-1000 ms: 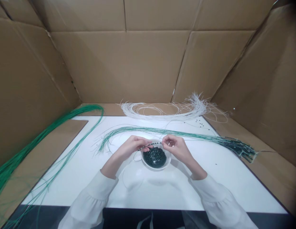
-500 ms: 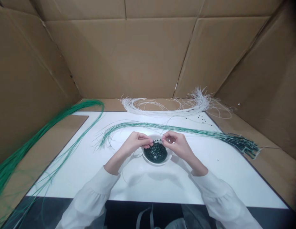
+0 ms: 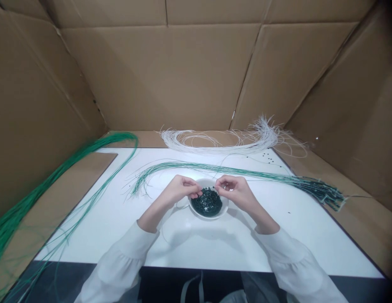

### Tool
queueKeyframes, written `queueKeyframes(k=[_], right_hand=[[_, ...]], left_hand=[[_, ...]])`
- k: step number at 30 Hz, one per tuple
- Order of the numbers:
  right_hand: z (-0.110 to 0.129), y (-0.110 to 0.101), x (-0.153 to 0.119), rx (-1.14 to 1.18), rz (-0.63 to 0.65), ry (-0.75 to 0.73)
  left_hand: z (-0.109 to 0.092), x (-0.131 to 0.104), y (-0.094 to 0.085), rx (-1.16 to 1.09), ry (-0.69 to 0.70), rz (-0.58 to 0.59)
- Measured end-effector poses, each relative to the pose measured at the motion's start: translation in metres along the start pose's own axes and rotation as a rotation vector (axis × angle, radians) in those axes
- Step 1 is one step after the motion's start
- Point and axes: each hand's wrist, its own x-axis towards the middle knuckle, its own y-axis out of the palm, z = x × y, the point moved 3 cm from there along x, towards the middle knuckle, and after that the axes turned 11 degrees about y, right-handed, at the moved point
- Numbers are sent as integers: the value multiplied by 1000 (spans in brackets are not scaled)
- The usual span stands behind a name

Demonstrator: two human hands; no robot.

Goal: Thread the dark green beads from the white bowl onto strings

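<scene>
The left hand [image 3: 182, 186] has thumb and fingers pinched together on a beaded strand [image 3: 209, 187] that leaves their tips toward three o'clock, over the white bowl [image 3: 225, 206] of dark beads [image 3: 207, 203]; the right hand [image 3: 234, 187], fingertips likewise pinched, holds the strand at their nine o'clock.

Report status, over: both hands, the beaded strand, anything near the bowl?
Left hand and right hand: pinching beaded strand above bowl. Bowl holding dark beads. Green strands lying just beyond bowl.
</scene>
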Motion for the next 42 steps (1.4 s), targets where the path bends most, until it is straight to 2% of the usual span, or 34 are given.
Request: queueKeyframes(k=[12,21,25,29,34,42], right_hand=[[-3,-6,4,117,27,43],[-1,8,0,70,82,21],[1,12,-2,33,89,4],[1,8,-1,47,67,12],[0,2,2,59,62,33],[1,3,1,3,48,7]], left_hand=[[-5,0,-4,3,14,19],[-9,-4,9,271,235,87],[-9,-4,12,395,314,41],[-4,-1,6,360,259,-2],[0,2,1,199,151,36],[-3,-1,2,280,130,-18]])
